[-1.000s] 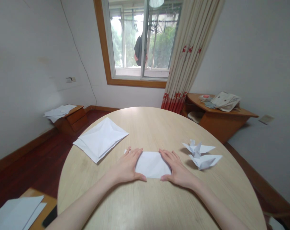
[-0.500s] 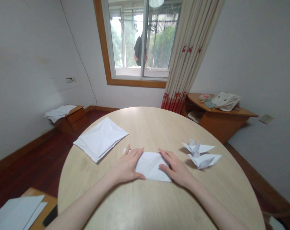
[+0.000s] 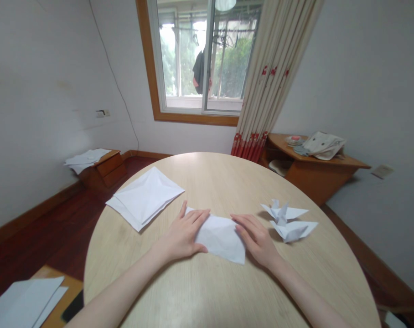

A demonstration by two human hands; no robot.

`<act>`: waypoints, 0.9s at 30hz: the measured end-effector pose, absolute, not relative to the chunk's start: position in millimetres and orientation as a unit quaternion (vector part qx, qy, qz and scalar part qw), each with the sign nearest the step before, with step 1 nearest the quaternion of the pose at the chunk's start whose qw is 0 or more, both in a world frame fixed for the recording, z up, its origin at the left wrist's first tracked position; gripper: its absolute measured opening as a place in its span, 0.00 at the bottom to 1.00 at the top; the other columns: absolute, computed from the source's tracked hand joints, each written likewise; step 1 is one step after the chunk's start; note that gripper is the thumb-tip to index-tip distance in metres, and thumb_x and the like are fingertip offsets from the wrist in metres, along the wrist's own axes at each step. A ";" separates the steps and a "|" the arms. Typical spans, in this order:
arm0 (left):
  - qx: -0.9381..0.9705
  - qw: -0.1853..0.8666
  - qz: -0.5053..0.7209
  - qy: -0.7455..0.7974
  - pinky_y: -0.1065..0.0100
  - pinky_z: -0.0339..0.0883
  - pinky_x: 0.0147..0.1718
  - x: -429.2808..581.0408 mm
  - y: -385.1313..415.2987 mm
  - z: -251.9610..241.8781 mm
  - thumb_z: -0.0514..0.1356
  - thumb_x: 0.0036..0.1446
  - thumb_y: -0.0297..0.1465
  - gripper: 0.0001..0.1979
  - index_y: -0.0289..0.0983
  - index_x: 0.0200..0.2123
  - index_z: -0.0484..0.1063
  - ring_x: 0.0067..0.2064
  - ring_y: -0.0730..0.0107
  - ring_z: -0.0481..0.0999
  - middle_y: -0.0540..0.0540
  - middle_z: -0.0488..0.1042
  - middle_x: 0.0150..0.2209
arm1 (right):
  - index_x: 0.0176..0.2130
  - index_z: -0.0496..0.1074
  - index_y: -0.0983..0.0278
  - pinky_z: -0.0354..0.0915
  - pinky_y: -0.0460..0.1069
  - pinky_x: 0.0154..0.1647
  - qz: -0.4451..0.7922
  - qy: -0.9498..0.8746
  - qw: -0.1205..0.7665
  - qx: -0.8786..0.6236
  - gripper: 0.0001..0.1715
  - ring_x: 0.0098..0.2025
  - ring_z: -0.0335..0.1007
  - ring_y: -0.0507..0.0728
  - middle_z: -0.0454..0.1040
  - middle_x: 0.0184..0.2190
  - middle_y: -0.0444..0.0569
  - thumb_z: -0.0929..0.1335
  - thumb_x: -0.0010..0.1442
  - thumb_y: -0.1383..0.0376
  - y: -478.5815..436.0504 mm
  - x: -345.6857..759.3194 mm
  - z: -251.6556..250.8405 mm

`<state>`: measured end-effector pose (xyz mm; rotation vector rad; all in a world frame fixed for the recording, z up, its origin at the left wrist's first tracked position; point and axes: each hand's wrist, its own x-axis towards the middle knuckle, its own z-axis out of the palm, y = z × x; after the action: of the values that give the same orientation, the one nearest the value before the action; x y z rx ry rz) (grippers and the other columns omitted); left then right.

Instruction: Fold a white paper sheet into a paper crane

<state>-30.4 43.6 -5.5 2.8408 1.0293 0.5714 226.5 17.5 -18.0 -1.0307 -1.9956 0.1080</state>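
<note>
A folded sheet of white paper (image 3: 220,237) lies on the round wooden table in front of me, slightly turned, its near right corner toward me. My left hand (image 3: 186,232) rests flat over its left part, fingers stretched and thumb spread along the near edge. At the right edge, my right hand (image 3: 256,237) has thumb and fingers close together on the paper, pinching it; the fingertips' underside is hidden. To the right of that hand stand two folded paper cranes (image 3: 292,231), close together. A stack of creased white paper squares (image 3: 147,198) lies at the left.
The round table (image 3: 200,291) fills the foreground. More white sheets (image 3: 25,300) lie on a low wooden surface at bottom left, and papers (image 3: 87,157) cover a small cabinet. A corner shelf (image 3: 316,159) with a cloth bag stands at the right, beside the curtain (image 3: 261,91).
The paper has turned slightly clockwise, its near right corner coming toward me. My right hand has shifted a little to the right, and its thumb has moved toward the fingers.
</note>
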 end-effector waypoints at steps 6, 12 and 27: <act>0.922 0.002 0.214 0.323 0.41 0.31 0.64 -30.7 43.3 -2.4 0.66 0.52 0.40 0.49 0.41 0.68 0.37 0.62 0.50 0.62 0.36 0.61 0.62 | 0.50 0.72 0.61 0.71 0.53 0.40 0.013 -0.802 0.473 -0.365 0.15 0.41 0.74 0.58 0.78 0.40 0.52 0.62 0.66 0.68 10.1 221.0 -8.7; 0.913 -0.009 0.262 0.313 0.37 0.34 0.63 -31.2 44.3 -7.3 0.65 0.54 0.36 0.48 0.40 0.68 0.37 0.62 0.48 0.60 0.34 0.60 0.60 | 0.51 0.73 0.61 0.71 0.52 0.40 0.007 -0.800 0.495 -0.339 0.17 0.42 0.75 0.58 0.77 0.41 0.53 0.61 0.66 0.68 4.9 219.3 -5.2; 0.893 -0.045 0.338 0.294 0.39 0.44 0.62 -32.9 43.0 -7.0 0.65 0.54 0.32 0.32 0.43 0.61 0.60 0.53 0.54 0.65 0.41 0.62 0.50 | 0.47 0.77 0.63 0.71 0.53 0.37 -0.025 -0.799 0.510 -0.318 0.24 0.38 0.74 0.59 0.74 0.37 0.56 0.56 0.69 0.59 1.4 223.0 -4.0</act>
<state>-32.9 43.0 -7.0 2.8898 0.9502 1.0927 223.0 1.4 -4.0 -0.7661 -1.9233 -0.0599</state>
